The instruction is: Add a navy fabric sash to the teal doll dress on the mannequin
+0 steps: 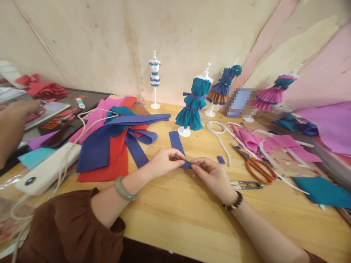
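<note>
Both hands pinch one narrow strip of dark blue crepe paper (177, 141) over the middle of the table. My left hand (163, 162) is closed, thumb and forefinger on the strip. Close beside it, my right hand (212, 174) is closed on the strip's near end, fingertips almost meeting the left ones. From my hands the strip runs away toward a mini mannequin in a teal ruffled dress (193, 106). A small blue scrap (221, 159) lies right of the strip. Thread snips (246, 185) and orange-handled scissors (260, 170) rest beyond my right hand.
Layered crepe sheets (94, 153) and a white power strip (46, 168) with cable lie left. Several dressed mannequins (155, 69) stand along the wall. A roll of tape (216, 127), pink scraps (296, 144) and teal paper (323, 191) are on the right. Another person's arm (16, 124) reaches in at left.
</note>
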A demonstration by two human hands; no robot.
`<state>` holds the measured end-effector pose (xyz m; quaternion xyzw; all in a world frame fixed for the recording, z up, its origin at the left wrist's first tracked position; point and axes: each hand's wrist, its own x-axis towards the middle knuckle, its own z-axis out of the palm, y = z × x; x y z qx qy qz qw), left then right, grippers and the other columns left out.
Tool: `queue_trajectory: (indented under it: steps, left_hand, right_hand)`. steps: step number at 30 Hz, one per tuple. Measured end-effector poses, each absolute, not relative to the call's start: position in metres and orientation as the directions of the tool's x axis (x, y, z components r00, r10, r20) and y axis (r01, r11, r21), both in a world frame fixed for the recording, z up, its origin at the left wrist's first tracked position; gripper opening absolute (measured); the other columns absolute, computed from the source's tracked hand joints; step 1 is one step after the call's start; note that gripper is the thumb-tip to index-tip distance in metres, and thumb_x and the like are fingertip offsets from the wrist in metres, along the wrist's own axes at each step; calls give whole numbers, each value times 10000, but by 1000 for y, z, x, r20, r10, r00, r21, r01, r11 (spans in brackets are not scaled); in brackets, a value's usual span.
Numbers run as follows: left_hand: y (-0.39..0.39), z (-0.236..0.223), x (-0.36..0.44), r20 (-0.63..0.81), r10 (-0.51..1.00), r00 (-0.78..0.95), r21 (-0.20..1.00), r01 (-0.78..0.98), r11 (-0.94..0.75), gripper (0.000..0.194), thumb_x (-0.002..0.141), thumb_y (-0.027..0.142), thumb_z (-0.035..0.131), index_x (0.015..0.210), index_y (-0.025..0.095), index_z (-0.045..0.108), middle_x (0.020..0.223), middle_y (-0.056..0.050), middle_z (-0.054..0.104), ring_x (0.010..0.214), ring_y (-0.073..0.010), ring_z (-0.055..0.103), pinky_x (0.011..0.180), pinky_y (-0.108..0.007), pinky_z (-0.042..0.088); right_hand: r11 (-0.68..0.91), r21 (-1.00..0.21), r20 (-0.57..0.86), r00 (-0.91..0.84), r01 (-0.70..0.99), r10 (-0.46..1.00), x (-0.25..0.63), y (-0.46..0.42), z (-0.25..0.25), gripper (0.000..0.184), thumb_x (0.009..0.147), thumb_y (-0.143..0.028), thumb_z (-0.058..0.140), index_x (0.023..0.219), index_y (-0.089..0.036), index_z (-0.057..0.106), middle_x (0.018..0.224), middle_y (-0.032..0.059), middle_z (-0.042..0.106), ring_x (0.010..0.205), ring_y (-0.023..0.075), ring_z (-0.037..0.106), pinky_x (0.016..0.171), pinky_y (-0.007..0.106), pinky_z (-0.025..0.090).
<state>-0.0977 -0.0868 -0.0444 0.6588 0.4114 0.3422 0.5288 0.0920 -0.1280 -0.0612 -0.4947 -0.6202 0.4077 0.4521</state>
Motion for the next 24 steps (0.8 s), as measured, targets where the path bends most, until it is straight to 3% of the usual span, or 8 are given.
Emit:
queue_trajectory:
  steps: [13, 24]
  left_hand:
    - [-84, -43, -100, -4, 898, 441, 994, 97, -43, 85, 717, 205, 669, 768, 150, 628, 693, 1, 670, 645, -98, 608, 622, -217, 461]
    - [-87, -38, -101, -43, 900, 435, 995, 96, 1, 89, 697, 199, 642, 769, 151, 621, 643, 7, 663, 582, -89, 570, 569, -202, 403]
  right_hand:
    - [179, -970, 168, -81, 164, 982, 95, -124, -58, 329, 744, -502, 700, 814, -181, 698, 614, 23, 688, 550, 153, 639, 581, 302, 554]
    - [92, -990, 80, -112, 108, 990, 100, -125, -57, 329, 728, -474, 712, 872, -179, 739, 633, 28, 704, 621, 170, 657, 651, 316, 552]
